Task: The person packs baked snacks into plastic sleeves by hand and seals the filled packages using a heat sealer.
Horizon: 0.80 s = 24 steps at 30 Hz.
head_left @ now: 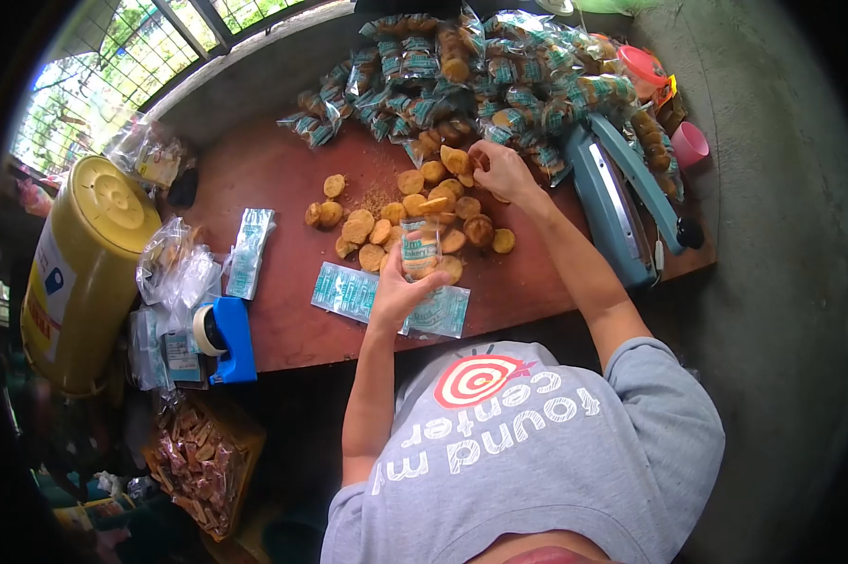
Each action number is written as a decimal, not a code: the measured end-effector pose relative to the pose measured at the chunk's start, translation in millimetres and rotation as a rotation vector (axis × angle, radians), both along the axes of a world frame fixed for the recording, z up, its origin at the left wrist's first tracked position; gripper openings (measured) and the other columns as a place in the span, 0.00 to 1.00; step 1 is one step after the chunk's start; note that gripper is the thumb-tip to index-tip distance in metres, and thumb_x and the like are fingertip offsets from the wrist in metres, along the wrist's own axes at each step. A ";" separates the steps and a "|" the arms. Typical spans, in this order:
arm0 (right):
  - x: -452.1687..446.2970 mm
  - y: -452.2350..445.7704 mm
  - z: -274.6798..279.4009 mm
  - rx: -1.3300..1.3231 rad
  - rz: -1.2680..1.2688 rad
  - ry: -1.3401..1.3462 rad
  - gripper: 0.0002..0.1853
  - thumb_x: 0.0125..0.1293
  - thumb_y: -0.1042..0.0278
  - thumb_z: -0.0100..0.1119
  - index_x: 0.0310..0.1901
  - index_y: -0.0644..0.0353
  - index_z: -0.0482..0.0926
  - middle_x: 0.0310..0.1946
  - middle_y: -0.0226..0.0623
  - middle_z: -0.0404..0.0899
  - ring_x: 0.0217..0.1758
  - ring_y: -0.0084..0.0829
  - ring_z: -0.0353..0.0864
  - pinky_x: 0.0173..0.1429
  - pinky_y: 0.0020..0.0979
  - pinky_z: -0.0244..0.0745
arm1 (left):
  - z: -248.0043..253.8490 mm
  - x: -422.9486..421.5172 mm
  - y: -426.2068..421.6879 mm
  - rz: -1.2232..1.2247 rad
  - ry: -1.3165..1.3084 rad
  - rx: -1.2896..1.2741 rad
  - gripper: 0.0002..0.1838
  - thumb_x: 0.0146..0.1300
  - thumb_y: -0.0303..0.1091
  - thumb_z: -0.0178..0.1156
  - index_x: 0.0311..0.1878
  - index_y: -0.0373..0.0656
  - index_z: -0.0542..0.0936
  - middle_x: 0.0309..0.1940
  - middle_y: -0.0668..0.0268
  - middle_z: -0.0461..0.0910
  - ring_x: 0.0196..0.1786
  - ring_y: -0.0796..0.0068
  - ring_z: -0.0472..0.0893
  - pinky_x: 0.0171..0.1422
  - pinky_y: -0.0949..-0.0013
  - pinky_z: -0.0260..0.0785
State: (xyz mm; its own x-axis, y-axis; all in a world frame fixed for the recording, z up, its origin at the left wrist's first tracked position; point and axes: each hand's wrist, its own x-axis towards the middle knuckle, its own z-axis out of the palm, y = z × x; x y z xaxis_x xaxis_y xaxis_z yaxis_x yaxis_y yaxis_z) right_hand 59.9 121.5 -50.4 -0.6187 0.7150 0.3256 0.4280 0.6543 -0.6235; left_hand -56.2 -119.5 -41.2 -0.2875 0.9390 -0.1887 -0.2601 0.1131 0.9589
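Upright in my left hand [404, 288] is a clear printed bag [420, 246] with round biscuits inside, its top facing the pile. Loose round golden biscuits [359, 227] lie spread over the middle of the red-brown table. My right hand [501, 172] is at the back right of these biscuits, its fingers drawn together beside a biscuit [456, 160]; whether they grip it is hard to make out. Flat printed bags [349, 290] lie under and beside my left hand, near the table's front edge.
Filled biscuit bags [527, 80] are heaped at the back. A blue-grey sealer [612, 207] and pink cup [689, 144] stand right. At left are a yellow container [90, 273], a blue tape dispenser [234, 340] and more flat bags [251, 252]. Crumbs dot the table [283, 329].
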 end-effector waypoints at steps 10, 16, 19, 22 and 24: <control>23.3 9.9 -3.9 -0.123 -0.141 -0.059 0.15 0.47 0.74 0.58 0.40 0.61 0.80 0.26 0.40 0.80 0.29 0.30 0.80 0.37 0.27 0.74 | 5.2 -1.8 -6.5 0.032 -0.016 0.025 0.40 0.44 0.28 0.72 0.61 0.41 0.62 0.40 0.66 0.76 0.41 0.80 0.77 0.45 0.75 0.71; 34.0 21.4 -5.4 -0.500 -0.096 0.088 0.14 0.48 0.71 0.59 0.39 0.63 0.81 0.28 0.36 0.82 0.28 0.23 0.79 0.33 0.24 0.74 | 6.4 -2.8 -6.6 0.023 -0.007 0.021 0.39 0.44 0.27 0.71 0.61 0.42 0.62 0.41 0.66 0.76 0.40 0.80 0.77 0.44 0.76 0.71; 36.0 20.1 2.4 -0.493 -0.111 -0.007 0.12 0.54 0.72 0.57 0.40 0.64 0.80 0.27 0.31 0.80 0.25 0.17 0.75 0.28 0.21 0.70 | 5.9 -1.9 -4.7 0.022 0.016 0.026 0.39 0.45 0.27 0.71 0.61 0.42 0.62 0.40 0.66 0.76 0.40 0.80 0.77 0.43 0.76 0.71; 33.0 22.4 -15.0 -0.364 -0.002 -0.018 0.12 0.55 0.73 0.55 0.41 0.66 0.79 0.28 0.32 0.80 0.26 0.18 0.74 0.29 0.22 0.70 | 10.9 -0.3 -4.7 0.012 0.005 -0.010 0.39 0.45 0.27 0.71 0.61 0.42 0.61 0.39 0.66 0.76 0.40 0.80 0.77 0.42 0.77 0.71; 31.0 19.3 -23.6 -0.572 0.051 -0.032 0.13 0.56 0.73 0.54 0.42 0.68 0.77 0.29 0.34 0.80 0.28 0.19 0.74 0.31 0.23 0.70 | 9.7 0.6 -2.2 0.005 0.002 0.008 0.39 0.45 0.27 0.71 0.61 0.42 0.61 0.39 0.67 0.76 0.40 0.81 0.77 0.42 0.77 0.71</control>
State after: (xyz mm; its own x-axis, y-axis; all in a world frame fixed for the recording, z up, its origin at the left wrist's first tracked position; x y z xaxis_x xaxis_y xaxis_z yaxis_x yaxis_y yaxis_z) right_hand 90.9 140.8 -74.0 -0.6599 0.7410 -0.1243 0.4298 0.2365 -0.8714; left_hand -55.6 -121.7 -31.5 -0.2925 0.9390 -0.1808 -0.2584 0.1045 0.9604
